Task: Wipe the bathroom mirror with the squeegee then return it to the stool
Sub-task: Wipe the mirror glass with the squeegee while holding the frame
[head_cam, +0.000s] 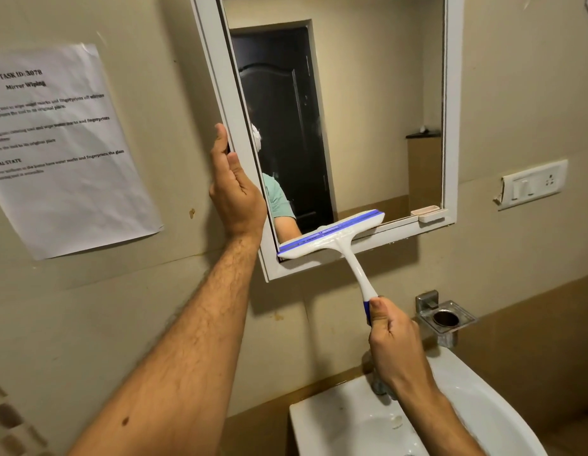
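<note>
Mirror (368,110) in a white frame is the landmark. Squeegee (332,236) lies with its blue-edged blade along the mirror's bottom edge, at the lower left of the glass, touching it; the handle slants down and right, away from the mirror. Right hand (393,337), below the mirror, has its fingers curled round the blue end of the handle — a firm grip. Left hand (235,189) is at the mirror's left frame edge, fingers wrapped round that edge, thumb up along the frame.

Containers: a metal holder (445,319) on the wall below the mirror's right corner — its cup looks dark inside, contents can't be told. Small white tray (430,216) on the mirror's bottom right frame, nothing visible in it. Sink (490,399) below the mirror, tap mostly hidden behind the right hand.

Paper sheet (59,149) is taped left of the mirror; switch plate (532,184) to the mirror's right.
</note>
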Tool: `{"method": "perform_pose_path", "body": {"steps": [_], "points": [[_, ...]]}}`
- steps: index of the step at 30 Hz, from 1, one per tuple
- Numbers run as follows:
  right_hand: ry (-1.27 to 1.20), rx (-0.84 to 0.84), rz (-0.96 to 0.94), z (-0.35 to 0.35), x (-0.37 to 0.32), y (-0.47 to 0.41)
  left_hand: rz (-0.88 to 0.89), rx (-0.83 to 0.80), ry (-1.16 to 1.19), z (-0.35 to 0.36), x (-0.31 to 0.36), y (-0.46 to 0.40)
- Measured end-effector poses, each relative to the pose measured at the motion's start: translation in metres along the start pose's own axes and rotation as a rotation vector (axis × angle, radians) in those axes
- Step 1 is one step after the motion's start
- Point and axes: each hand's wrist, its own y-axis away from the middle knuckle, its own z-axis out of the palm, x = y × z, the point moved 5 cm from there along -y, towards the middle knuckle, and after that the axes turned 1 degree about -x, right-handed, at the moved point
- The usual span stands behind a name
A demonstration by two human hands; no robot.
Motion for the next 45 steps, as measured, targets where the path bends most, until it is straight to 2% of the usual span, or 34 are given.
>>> {"method": "perform_pose_path", "body": {"steps": [8,14,27,33,37,45], "points": [[-0.036,0.012,0.021,-0.012,-0.009,0.002,0.029,0.004,-0.019,-0.002,0.003,0.001],[-0.025,0.028,-0.032,-0.009,-0.030,-0.011,0.030,0.004,-0.031,-0.002,0.000,0.002],[0.052,-0.004,0.012,-0.006,-0.004,0.001,0.025,0.014,-0.030,-0.002,0.000,0.004],[-0.057,0.035,-0.029,-0.012,-0.033,-0.011,0.013,0.007,-0.015,-0.002,0.000,0.005],[-0.044,0.068,-0.059,-0.013,-0.055,-0.028,0.004,-0.002,-0.017,-0.003,-0.001,0.006],[-0.039,0.023,0.000,-0.001,-0.028,-0.018,-0.010,-0.014,0.004,-0.003,-0.006,0.008]]}}
